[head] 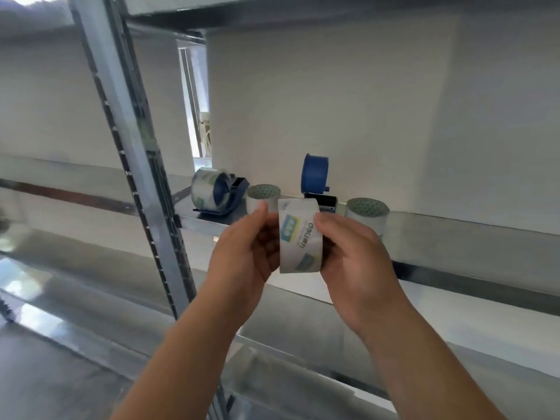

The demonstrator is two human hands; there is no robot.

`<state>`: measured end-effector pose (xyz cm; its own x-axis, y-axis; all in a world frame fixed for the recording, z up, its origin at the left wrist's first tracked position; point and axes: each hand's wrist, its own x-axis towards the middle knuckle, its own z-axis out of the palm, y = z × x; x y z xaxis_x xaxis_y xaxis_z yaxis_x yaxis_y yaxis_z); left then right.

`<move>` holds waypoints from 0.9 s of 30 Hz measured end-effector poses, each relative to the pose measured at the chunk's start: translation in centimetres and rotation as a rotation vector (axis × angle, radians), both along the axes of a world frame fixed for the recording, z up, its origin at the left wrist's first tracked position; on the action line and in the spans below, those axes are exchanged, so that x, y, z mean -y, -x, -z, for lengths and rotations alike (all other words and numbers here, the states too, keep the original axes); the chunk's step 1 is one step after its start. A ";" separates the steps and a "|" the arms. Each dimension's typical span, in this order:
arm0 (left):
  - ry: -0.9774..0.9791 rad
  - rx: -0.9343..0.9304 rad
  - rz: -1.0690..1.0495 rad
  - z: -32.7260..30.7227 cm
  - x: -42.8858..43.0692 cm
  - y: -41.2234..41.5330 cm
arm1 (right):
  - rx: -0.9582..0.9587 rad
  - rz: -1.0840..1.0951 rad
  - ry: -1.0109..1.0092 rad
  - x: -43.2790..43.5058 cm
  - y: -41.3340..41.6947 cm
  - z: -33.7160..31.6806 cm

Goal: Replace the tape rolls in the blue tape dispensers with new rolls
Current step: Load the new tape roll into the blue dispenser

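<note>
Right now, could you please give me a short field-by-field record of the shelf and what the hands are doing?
setting: metal shelf in front of a white wall
held item: tape roll, printed wrap, gripped between both hands
left hand: on the roll's left side
right hand: on the roll's right side
left dispenser: blue, lying on the shelf, a roll mounted on it
right dispenser: blue, bare hub, no roll
spare rolls on shelf: one between the dispensers, one to the right
</note>
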<state>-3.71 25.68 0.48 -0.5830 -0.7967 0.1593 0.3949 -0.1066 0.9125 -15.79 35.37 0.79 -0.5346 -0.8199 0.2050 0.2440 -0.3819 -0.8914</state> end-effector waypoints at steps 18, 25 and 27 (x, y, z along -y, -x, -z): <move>0.199 0.045 -0.153 -0.4 5.3 7.3 | 0.125 0.394 -0.060 2.0 6.7 1.4; 0.259 0.126 -0.265 -0.7 8.7 10.1 | 0.237 0.489 -0.029 4.3 7.1 -0.6; 0.261 0.118 -0.239 -1.3 9.6 10.8 | 0.238 0.517 -0.038 5.1 7.0 -1.3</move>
